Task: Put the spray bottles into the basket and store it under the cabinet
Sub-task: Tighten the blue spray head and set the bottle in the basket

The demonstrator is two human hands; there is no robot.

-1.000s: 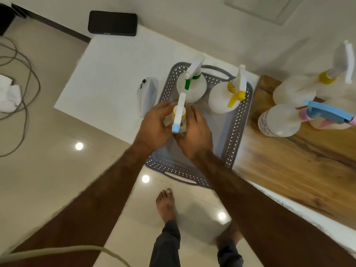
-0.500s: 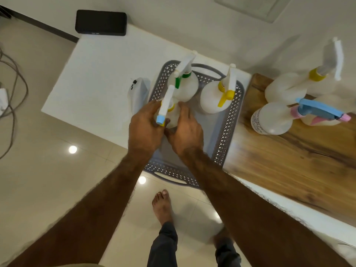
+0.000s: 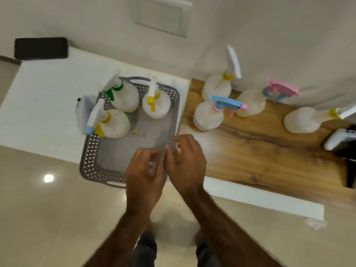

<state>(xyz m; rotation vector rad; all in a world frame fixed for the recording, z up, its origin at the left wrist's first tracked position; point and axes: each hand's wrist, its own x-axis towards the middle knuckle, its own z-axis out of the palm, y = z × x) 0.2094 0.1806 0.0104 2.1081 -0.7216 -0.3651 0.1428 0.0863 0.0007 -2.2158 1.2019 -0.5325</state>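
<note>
A grey perforated basket point(image 3: 88, 157) sits on the white counter and overhangs its front edge. Three white spray bottles stand in its far half: one with a green trigger point(image 3: 123, 97), one with a yellow trigger point(image 3: 156, 105), one with a blue nozzle tip point(image 3: 113, 123). On the wooden top to the right stand several more bottles, among them a blue-headed one point(image 3: 209, 115), a white-headed one point(image 3: 217, 86), a pink-headed one point(image 3: 250, 103) and a far right one point(image 3: 302, 120). My left hand point(image 3: 143, 170) and my right hand point(image 3: 185, 160) hover empty over the basket's near right corner, fingers loosely curled.
A small white container point(image 3: 82, 112) stands against the basket's left side. A black device point(image 3: 41, 48) lies at the counter's back left. A white game controller point(image 3: 339, 138) rests at the right edge. Tiled floor point(image 3: 48, 209) lies below, with my legs visible.
Both hands let go of the blue-tipped bottle, which now stands in the basket's left side, and drew back toward me and to the right. The view swung right, showing more bottles.
</note>
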